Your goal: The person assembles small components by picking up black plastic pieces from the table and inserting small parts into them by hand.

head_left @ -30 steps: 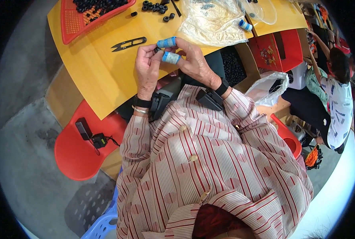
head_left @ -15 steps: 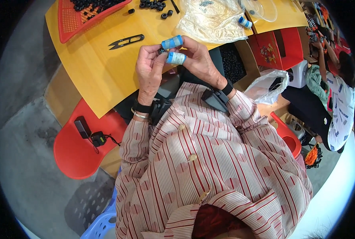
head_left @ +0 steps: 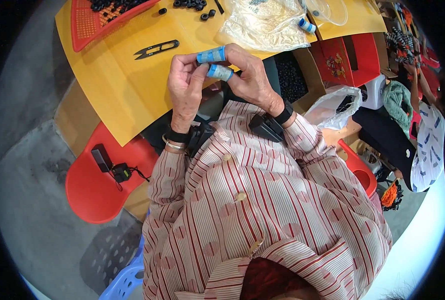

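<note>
Close together over the table's near edge, my left hand (head_left: 186,85) and my right hand (head_left: 252,75) meet at the fingertips. Blue and pale tape wraps (head_left: 211,54) the right index fingertip, and another wrap (head_left: 220,72) covers the right thumb. The left thumb and fingers are pinched together; the small black part seen between the hands earlier is now hidden behind the fingers. The right index and thumb close in around the same spot. Beyond my left hand, black thread snips (head_left: 157,49) lie on the yellow table (head_left: 107,75).
A red basket (head_left: 87,30) of small black parts sits at the far left, with loose black parts (head_left: 205,16) beside it. A clear plastic bag (head_left: 262,25) and a blue tape roll (head_left: 307,25) lie farther right. Below stands a carton (head_left: 310,75) of black pieces; a person (head_left: 427,140) sits at right.
Both hands have shifted slightly left. The right index fingertip has moved over the left fingertips, and the small black part between them has gone out of sight.
</note>
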`<control>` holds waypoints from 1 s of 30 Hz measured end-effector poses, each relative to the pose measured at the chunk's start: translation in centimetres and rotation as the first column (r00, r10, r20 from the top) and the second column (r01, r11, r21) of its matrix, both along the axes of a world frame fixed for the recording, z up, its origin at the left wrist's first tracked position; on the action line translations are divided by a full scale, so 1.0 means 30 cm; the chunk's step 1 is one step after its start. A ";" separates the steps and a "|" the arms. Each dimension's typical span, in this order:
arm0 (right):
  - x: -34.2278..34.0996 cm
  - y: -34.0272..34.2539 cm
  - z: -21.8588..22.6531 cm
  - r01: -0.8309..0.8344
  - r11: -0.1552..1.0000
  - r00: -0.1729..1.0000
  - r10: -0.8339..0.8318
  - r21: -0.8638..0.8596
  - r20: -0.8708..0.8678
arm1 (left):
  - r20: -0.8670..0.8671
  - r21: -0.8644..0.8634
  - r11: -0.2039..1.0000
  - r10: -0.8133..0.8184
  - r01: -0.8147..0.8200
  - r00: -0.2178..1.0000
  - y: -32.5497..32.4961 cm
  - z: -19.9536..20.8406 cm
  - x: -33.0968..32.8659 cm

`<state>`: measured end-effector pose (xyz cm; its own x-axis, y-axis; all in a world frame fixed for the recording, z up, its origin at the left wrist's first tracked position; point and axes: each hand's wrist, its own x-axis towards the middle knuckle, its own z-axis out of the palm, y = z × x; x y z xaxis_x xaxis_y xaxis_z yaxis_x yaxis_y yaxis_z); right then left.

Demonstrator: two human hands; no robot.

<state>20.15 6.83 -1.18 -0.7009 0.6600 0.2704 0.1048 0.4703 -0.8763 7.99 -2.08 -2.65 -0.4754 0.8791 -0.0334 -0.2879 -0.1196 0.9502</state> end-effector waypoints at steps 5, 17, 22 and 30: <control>-0.003 -0.018 0.028 -0.015 0.971 0.997 -0.004 -0.239 -0.082 | -0.022 -0.046 0.998 -0.035 0.034 0.999 -0.004 0.019 -0.005; 0.045 0.017 0.027 -0.179 0.624 0.964 -0.044 -0.760 -0.263 | -0.281 -0.108 0.989 -0.132 0.106 0.951 -0.019 0.093 -0.006; 0.047 0.021 0.046 -0.204 0.622 0.963 -0.010 -0.756 -0.268 | -0.343 -0.118 0.986 -0.149 0.114 0.927 -0.025 0.102 -0.004; 0.044 0.023 0.045 -0.220 0.598 0.963 0.005 -0.771 -0.271 | -0.475 -0.154 0.983 -0.158 0.095 0.866 -0.032 0.098 -0.008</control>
